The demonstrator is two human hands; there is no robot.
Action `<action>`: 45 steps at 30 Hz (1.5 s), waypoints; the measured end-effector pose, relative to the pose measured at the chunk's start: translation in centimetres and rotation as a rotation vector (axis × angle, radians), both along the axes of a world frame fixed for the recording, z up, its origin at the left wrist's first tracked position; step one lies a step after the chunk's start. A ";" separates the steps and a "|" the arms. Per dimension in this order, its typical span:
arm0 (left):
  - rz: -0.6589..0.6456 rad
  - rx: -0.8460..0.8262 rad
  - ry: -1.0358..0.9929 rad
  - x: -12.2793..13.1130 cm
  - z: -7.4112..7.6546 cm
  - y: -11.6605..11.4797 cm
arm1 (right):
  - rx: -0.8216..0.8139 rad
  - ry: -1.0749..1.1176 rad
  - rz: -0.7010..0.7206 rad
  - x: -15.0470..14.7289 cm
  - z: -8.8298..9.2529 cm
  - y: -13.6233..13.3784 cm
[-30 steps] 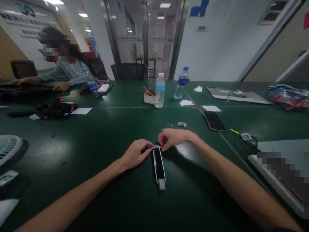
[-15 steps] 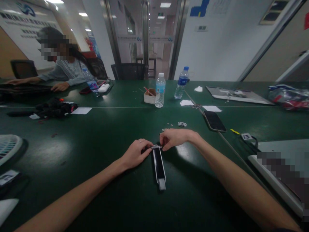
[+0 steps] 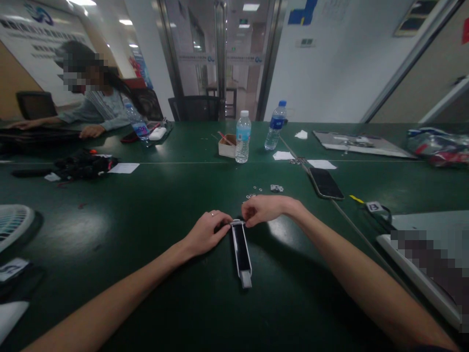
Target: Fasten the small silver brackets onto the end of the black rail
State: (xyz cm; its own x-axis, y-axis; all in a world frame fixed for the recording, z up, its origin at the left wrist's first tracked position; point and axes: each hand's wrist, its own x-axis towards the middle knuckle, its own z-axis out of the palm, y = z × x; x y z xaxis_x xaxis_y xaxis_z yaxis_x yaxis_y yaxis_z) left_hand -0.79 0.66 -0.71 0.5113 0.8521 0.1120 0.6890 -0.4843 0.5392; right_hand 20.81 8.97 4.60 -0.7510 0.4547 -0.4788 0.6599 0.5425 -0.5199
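Note:
A long narrow black part with silver ends [image 3: 241, 252] lies on the green table [image 3: 154, 220], pointing away from me. My left hand [image 3: 205, 232] rests at the left of its far end, fingers curled against it. Opposite it, my right hand [image 3: 263, 210] pinches the same far end from the right with thumb and fingertips. Whether a small piece sits between those fingers is hidden. Several tiny metal washers [image 3: 255, 189] and a small metal bracket [image 3: 276, 188] lie just beyond my right hand.
Two water bottles [image 3: 242, 137] and a small box [image 3: 227, 145] stand mid-table. A phone [image 3: 326, 184] lies to the right, a fan [image 3: 14, 226] at the left edge, and a white tray [image 3: 421, 278] near right. Another person [image 3: 93, 105] sits at the far left.
My right hand has shifted very slightly at the part's far end. The left hand and the part have not moved.

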 end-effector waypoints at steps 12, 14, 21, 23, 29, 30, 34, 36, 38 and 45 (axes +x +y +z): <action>-0.004 -0.017 -0.017 -0.1 0.1 0.0 | 0.046 0.027 -0.107 1.8 1.7 0.9; -0.011 -0.019 -0.028 -0.1 0.1 0.0 | 0.114 0.042 -0.166 2.7 2.3 1.2; -0.016 -0.036 -0.028 -0.2 0.0 0.0 | 0.426 -0.118 -0.338 4.5 2.1 2.7; -0.020 -0.031 -0.027 -0.3 -0.1 0.1 | 0.458 -0.148 -0.343 4.6 1.3 3.1; -0.024 -0.009 -0.024 -0.2 -0.1 0.1 | 0.458 -0.159 -0.302 4.1 -1.3 4.2; -0.024 -0.004 -0.025 -0.1 0.0 0.1 | 0.460 -0.158 -0.306 4.0 -1.6 4.2; -0.023 -0.002 -0.032 0.0 0.2 0.0 | 0.467 -0.162 -0.348 3.6 -2.5 4.4; -0.023 -0.001 -0.037 0.0 0.3 0.0 | 0.464 -0.168 -0.356 3.5 -2.7 4.4; -0.024 0.002 -0.041 0.0 0.2 0.0 | 0.462 -0.172 -0.359 3.4 -2.8 4.4; -0.025 -0.006 -0.036 -0.1 0.0 0.1 | 0.449 -0.208 -0.376 3.7 -2.0 4.2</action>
State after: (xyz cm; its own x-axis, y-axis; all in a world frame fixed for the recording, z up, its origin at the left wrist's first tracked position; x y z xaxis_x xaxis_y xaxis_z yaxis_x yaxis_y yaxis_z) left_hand -0.90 0.73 -0.74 0.5281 0.8398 0.1258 0.6569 -0.4979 0.5662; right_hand 24.48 13.19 2.63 -0.4118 0.8610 -0.2985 0.9113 0.3893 -0.1344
